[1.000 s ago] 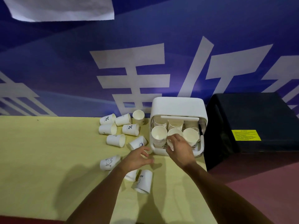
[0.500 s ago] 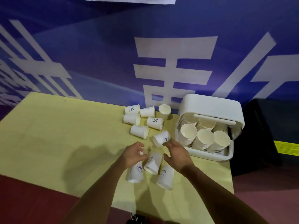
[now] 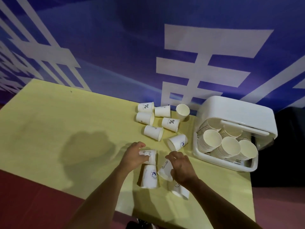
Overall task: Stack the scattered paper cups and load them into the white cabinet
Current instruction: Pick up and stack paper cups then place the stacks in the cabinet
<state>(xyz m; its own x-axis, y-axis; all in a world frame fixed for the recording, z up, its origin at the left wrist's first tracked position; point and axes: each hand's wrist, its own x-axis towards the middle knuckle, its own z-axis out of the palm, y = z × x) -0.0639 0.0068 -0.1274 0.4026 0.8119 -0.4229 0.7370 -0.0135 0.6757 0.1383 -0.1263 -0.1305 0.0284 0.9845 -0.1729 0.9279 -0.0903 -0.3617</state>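
Loading is partway done: the white cabinet [image 3: 231, 113], open at the right end of the yellow table [image 3: 66, 121], already holds several nested cup stacks [image 3: 212, 141], while loose paper cups [image 3: 153, 133] lie mostly on their sides just beside it, not yet nested or loaded. Nearest the onlooker, the left hand [image 3: 132, 157] grips a bear-printed cup [image 3: 150, 156] and the right hand [image 3: 182, 168] curls round a second cup [image 3: 164, 169]; both are white, thin-walled and unstacked.

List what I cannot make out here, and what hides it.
Head view:
Lowest cup: mostly under the wrist of the right hand.
Rear stacks in the white cabinet: count hidden by front stacks and lid.
Small print under the percent cup's sign: too small.
Black box: cut by right edge.
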